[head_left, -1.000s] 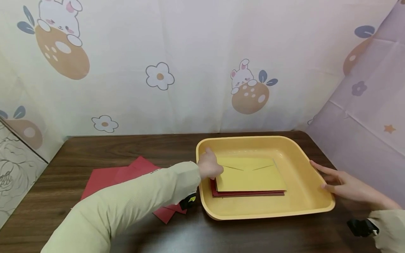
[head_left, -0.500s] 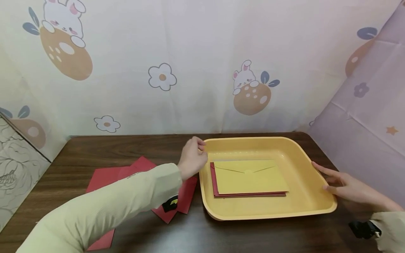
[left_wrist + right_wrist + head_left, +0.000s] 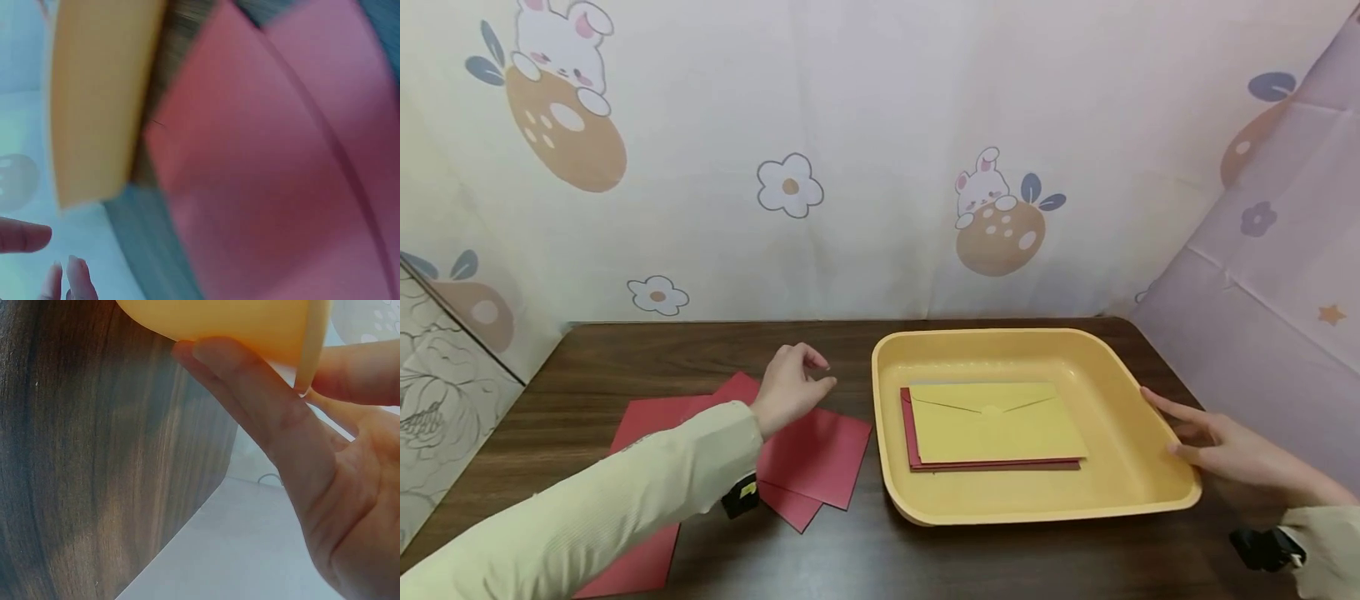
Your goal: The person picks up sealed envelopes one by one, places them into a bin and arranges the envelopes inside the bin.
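Fingers of the left hand [image 3: 788, 390] curve loosely, empty, over red envelopes [image 3: 818, 458] on the table [image 3: 625, 354]; a yellow envelope [image 3: 1000, 427] lies uppermost in the tray [image 3: 1037, 507], whose rim the right hand [image 3: 1236, 450] pinches, best gently, without tilting it.

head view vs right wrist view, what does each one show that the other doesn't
Only the head view: the left hand, the yellow envelope lying in the tray, and the red paper pieces on the table.
Only the right wrist view: fingers of the right hand lying along the tray's outer wall, below its rim.
Both: right hand, tray, table.
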A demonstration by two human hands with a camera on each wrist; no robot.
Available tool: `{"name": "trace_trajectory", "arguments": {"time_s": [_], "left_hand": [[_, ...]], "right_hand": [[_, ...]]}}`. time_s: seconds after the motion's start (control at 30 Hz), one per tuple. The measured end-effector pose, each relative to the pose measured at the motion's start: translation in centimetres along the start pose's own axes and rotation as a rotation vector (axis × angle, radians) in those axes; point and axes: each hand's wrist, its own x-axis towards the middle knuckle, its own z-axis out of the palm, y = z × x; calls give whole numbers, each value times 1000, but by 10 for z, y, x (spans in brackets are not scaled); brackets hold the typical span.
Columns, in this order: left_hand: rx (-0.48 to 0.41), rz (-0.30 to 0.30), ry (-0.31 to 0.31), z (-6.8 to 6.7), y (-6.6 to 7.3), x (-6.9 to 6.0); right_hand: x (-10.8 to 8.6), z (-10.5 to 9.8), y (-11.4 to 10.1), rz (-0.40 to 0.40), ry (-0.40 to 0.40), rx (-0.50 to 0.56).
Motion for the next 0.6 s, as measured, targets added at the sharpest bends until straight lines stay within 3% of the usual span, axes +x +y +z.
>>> {"name": "trace_trajectory", "arguments": {"time_s": [0.27, 0.6], "left_hand": [[118, 10, -79, -4, -29, -11], [317, 24, -190, -34, -58, -19]], "right_hand": [[-3, -1, 3, 10, -68, 134], [2, -1, 4, -38, -57, 150]]}}
